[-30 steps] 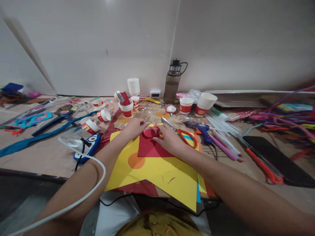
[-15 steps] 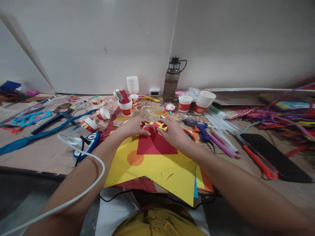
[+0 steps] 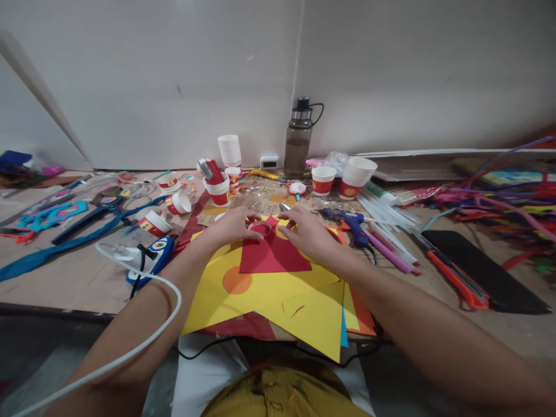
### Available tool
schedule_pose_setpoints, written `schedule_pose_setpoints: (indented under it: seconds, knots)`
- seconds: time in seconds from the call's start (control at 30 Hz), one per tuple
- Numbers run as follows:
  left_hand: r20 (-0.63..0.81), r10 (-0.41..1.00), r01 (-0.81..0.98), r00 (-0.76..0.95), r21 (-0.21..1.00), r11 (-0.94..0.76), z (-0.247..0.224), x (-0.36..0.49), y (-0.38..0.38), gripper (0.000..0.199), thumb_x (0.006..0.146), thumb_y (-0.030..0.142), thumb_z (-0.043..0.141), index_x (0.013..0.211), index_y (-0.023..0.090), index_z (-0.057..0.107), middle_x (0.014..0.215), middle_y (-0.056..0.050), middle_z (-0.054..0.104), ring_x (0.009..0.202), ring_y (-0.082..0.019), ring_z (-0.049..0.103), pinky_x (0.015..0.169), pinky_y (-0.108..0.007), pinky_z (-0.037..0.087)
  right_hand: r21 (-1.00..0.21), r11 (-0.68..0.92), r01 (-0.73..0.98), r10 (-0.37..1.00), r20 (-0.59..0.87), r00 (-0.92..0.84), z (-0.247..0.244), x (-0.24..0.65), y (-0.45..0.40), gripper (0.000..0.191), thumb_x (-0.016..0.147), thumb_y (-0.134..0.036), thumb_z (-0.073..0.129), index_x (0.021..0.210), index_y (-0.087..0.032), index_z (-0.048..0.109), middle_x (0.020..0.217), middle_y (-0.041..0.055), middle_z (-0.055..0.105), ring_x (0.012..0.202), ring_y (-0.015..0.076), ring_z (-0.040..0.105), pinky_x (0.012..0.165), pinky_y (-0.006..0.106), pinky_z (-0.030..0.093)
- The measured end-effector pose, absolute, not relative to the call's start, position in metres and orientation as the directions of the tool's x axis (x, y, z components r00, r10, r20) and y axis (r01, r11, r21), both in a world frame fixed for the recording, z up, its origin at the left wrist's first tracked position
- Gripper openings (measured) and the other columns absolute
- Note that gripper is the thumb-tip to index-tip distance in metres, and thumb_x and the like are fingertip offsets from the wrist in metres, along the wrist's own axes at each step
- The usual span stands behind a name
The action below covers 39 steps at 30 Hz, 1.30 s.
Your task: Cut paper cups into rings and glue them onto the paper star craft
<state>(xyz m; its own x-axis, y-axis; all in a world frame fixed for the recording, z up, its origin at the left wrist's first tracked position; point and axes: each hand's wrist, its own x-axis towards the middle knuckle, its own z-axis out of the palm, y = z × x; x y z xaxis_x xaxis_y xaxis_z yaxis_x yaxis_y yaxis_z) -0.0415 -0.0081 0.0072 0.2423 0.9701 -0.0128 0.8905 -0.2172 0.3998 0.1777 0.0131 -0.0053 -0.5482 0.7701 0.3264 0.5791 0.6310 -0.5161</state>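
Observation:
A sheet of red paper [image 3: 278, 258] lies on large yellow paper [image 3: 264, 295], which also carries an orange paper circle [image 3: 237, 280]. On the red sheet is a small, thin ring [image 3: 266, 225], whose material I cannot make out. My left hand [image 3: 232, 226] has its thumb and fingers closed about the ring's left side. Across from it, my right hand [image 3: 306, 231] is curved with thumb and fingers apart, close to the red sheet's right edge. A metal tip [image 3: 284, 207] shows just beyond the right fingers; most of that tool is hidden.
Paper cups [image 3: 357, 178], a cup of pencils [image 3: 216, 190] and a bottle [image 3: 298, 139] stand at the back. Rightward lie a glue gun [image 3: 357, 229], glue sticks [image 3: 393, 252], a cutter knife [image 3: 460, 284] and a phone-like black slab [image 3: 486, 269]. A white cable [image 3: 177, 301] crosses my left forearm.
The view has shifted slightly. The ring shows a little more openly between my hands, and my right fingers stay apart. The papers look unmoved.

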Motion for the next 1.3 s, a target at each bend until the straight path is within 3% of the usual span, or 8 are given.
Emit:
schedule_pose_setpoints:
  seconds: [0.37, 0.67, 0.77, 0.87, 0.97, 1.17, 1.3]
  knots:
    - [0.033, 0.968, 0.899, 0.250, 0.362, -0.245, 0.008, -0.041, -0.009, 0.057, 0.066, 0.052, 0.074, 0.112, 0.019, 0.068, 0.105, -0.008, 0.068, 0.090, -0.021, 0.060, 0.077, -0.029, 0.045, -0.472, 0.664, 0.580, 0.746, 0.373, -0.551, 0.001, 0.187, 0.020, 0.021, 0.085, -0.025, 0.060, 0.102, -0.014, 0.066, 0.096, 0.0079, 0.063, 0.077, 0.0145, 0.057, 0.076, 0.030, 0.045]
    - [-0.003, 0.973, 0.873, 0.232, 0.442, -0.207, 0.007, -0.044, -0.008, 0.067, 0.062, 0.053, 0.076, 0.119, 0.018, 0.063, 0.108, -0.008, 0.067, 0.086, -0.019, 0.062, 0.074, -0.026, 0.046, -0.428, 0.687, 0.587, 0.726, 0.379, -0.574, 0.004, 0.189, 0.021, 0.020, 0.086, -0.024, 0.059, 0.099, -0.013, 0.067, 0.092, 0.0082, 0.064, 0.082, 0.0163, 0.056, 0.078, 0.029, 0.044]
    - [-0.008, 0.984, 0.859, 0.177, 0.489, -0.150, 0.010, -0.044, -0.008, 0.059, 0.070, 0.054, 0.069, 0.117, 0.017, 0.065, 0.104, -0.008, 0.070, 0.084, -0.018, 0.063, 0.071, -0.024, 0.046, -0.434, 0.676, 0.596, 0.737, 0.376, -0.562, 0.006, 0.191, 0.023, 0.018, 0.085, -0.024, 0.060, 0.098, -0.014, 0.068, 0.092, 0.0083, 0.065, 0.084, 0.0172, 0.058, 0.077, 0.029, 0.045]
    - [0.017, 0.992, 0.853, 0.124, 0.509, -0.115, 0.013, -0.044, -0.008, 0.047, 0.082, 0.055, 0.056, 0.105, 0.017, 0.070, 0.099, -0.007, 0.072, 0.082, -0.017, 0.063, 0.070, -0.025, 0.045, -0.491, 0.631, 0.601, 0.776, 0.375, -0.508, 0.011, 0.196, 0.026, 0.019, 0.085, -0.027, 0.059, 0.097, -0.015, 0.068, 0.097, 0.0092, 0.065, 0.074, 0.0149, 0.059, 0.070, 0.028, 0.047]
    - [0.037, 0.995, 0.847, 0.091, 0.523, -0.097, 0.014, -0.045, -0.008, 0.050, 0.088, 0.056, 0.043, 0.099, 0.017, 0.072, 0.090, -0.005, 0.072, 0.078, -0.018, 0.062, 0.067, -0.026, 0.044, -0.524, 0.603, 0.601, 0.797, 0.410, -0.443, 0.020, 0.205, 0.027, 0.022, 0.086, -0.031, 0.058, 0.096, -0.015, 0.069, 0.098, 0.0100, 0.067, 0.070, 0.0149, 0.060, 0.066, 0.028, 0.048]
    - [-0.005, 0.982, 0.862, 0.188, 0.480, -0.163, 0.013, -0.044, -0.010, 0.062, 0.067, 0.056, 0.070, 0.117, 0.019, 0.065, 0.113, -0.009, 0.066, 0.089, -0.020, 0.062, 0.075, -0.028, 0.047, -0.543, 0.505, 0.671, 0.852, 0.437, -0.288, 0.042, 0.232, 0.028, 0.021, 0.083, -0.031, 0.060, 0.094, -0.017, 0.071, 0.088, 0.0068, 0.071, 0.072, 0.0177, 0.063, 0.064, 0.029, 0.047]
    - [-0.022, 0.976, 0.888, 0.217, 0.419, -0.188, 0.010, -0.043, -0.010, 0.064, 0.064, 0.053, 0.073, 0.120, 0.022, 0.063, 0.116, -0.008, 0.063, 0.096, -0.022, 0.060, 0.080, -0.031, 0.047, -0.538, 0.418, 0.732, 0.864, 0.484, -0.138, 0.048, 0.258, 0.028, 0.022, 0.081, -0.030, 0.060, 0.096, -0.017, 0.071, 0.085, 0.0069, 0.072, 0.070, 0.0180, 0.062, 0.065, 0.031, 0.046]
